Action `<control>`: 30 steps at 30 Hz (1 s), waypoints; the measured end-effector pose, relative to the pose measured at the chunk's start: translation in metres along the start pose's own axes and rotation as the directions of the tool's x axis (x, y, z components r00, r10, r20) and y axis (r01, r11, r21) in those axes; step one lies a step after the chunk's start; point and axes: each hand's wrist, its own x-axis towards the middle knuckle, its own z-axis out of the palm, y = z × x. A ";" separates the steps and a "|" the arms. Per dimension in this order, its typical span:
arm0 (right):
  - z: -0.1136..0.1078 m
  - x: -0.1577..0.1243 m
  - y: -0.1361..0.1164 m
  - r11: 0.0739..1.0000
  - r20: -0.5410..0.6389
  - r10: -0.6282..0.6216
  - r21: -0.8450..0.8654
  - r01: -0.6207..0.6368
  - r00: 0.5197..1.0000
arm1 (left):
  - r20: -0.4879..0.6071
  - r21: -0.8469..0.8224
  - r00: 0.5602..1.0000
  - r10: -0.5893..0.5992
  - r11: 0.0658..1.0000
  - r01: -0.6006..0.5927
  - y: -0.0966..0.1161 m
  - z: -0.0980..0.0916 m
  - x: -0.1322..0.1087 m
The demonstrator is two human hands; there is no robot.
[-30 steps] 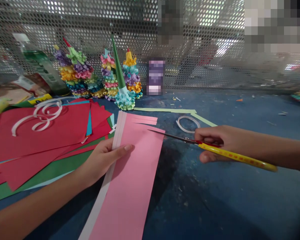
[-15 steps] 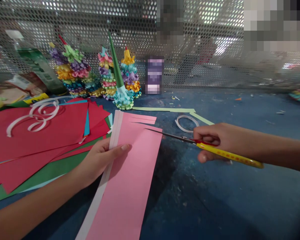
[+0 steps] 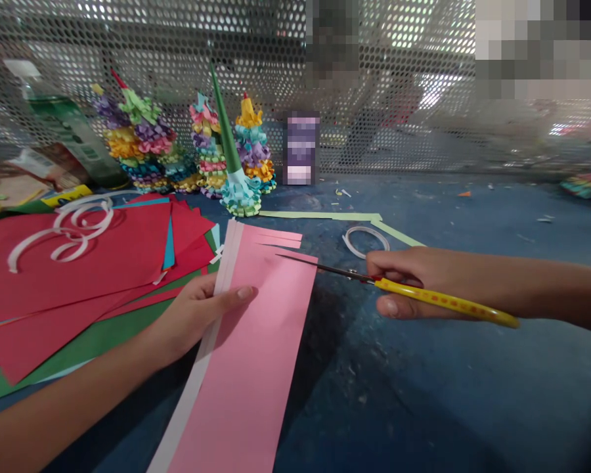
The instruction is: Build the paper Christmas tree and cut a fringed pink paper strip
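My left hand (image 3: 197,315) grips the left edge of a long pink paper strip (image 3: 256,355), thumb lying on top of it. The strip has a white folded border on its left side and two narrow slits cut into its far right end. My right hand (image 3: 414,282) is closed round yellow-handled scissors (image 3: 404,292). Their thin blades point left, and the tips (image 3: 288,257) lie over the pink paper's right edge at the latest slit.
Red, green and blue paper sheets (image 3: 79,276) lie at left with white curled strips (image 3: 73,226) on them. Several colourful paper trees (image 3: 226,157) stand by the perforated metal wall (image 3: 177,39). A tape ring (image 3: 364,240) and light green strips (image 3: 325,215) lie on the blue table (image 3: 448,394).
My right hand and the scissors have shifted left, pushing the blades further into the pink paper's right edge. My left hand has kept its hold on the strip.
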 end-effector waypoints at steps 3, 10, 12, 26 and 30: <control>-0.001 0.001 0.001 1.000 0.023 0.006 0.003 -0.007 1.000 | 0.024 0.000 1.000 -0.017 1.000 0.017 -0.001 -0.002 0.000; 0.000 0.004 -0.003 0.998 0.049 -0.041 0.043 0.039 0.998 | 0.057 0.006 0.996 -0.073 0.997 0.073 -0.001 -0.008 0.001; 0.001 0.005 -0.006 0.997 0.041 -0.014 0.082 0.010 0.999 | 0.043 0.010 0.996 -0.077 0.997 0.077 -0.001 -0.007 0.000; -0.001 0.014 -0.009 0.999 -0.079 0.028 -0.032 -0.031 0.996 | 0.041 0.003 0.996 -0.081 0.997 0.081 -0.003 -0.008 0.002; -0.001 0.012 -0.009 0.997 -0.009 -0.029 -0.072 0.028 1.000 | 0.040 0.022 0.995 -0.088 0.996 0.087 -0.002 -0.008 0.001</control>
